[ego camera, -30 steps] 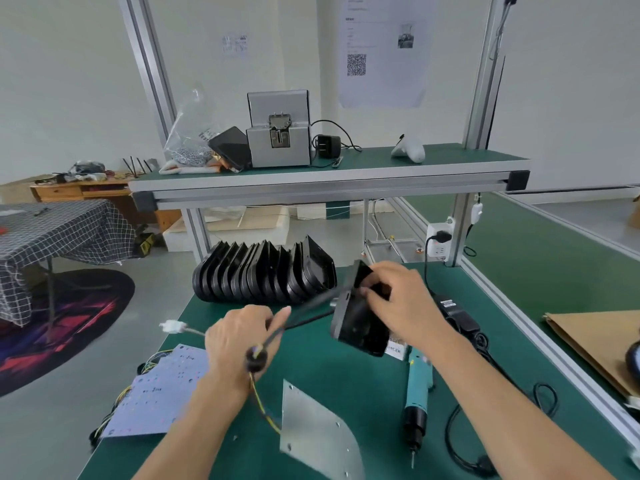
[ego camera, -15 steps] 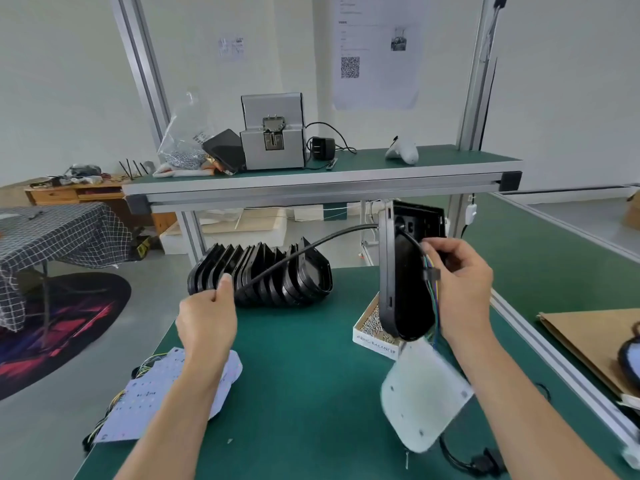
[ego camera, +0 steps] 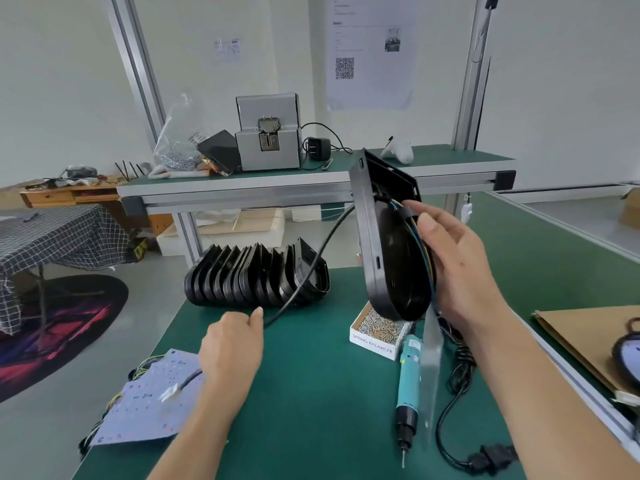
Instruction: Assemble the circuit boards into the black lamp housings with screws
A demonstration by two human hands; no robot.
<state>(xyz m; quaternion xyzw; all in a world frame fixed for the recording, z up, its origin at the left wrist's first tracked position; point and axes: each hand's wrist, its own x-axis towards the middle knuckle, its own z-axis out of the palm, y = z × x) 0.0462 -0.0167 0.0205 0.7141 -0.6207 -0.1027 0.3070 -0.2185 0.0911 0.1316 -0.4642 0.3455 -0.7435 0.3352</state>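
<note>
Above the green bench [ego camera: 311,393], your right hand [ego camera: 460,271] holds a black lamp housing [ego camera: 384,244] upright and slightly tilted, its open side turned toward your palm; your thumb lies on the rim near the coloured wires [ego camera: 424,251] that run down inside it, and the fingers are behind the housing, so how they grip cannot be seen. A circuit board [ego camera: 431,368] hangs edge-on below the housing, blurred, over the teal electric screwdriver [ego camera: 407,386] lying on the bench. Your left hand [ego camera: 232,344] is curled around a black cable [ego camera: 311,268] that arcs up from your fist to the back of the housing; its other end, with a white connector [ego camera: 169,393], trails out below your hand over a stack of circuit boards [ego camera: 145,403] at the bench's left edge. Just beside the screwdriver sits an open white box of screws [ego camera: 377,332]. Behind your left hand, a row of black housings [ego camera: 256,277] stands nested on edge. On the upper shelf [ego camera: 311,174] a grey screw feeder [ego camera: 268,133] stands.
</note>
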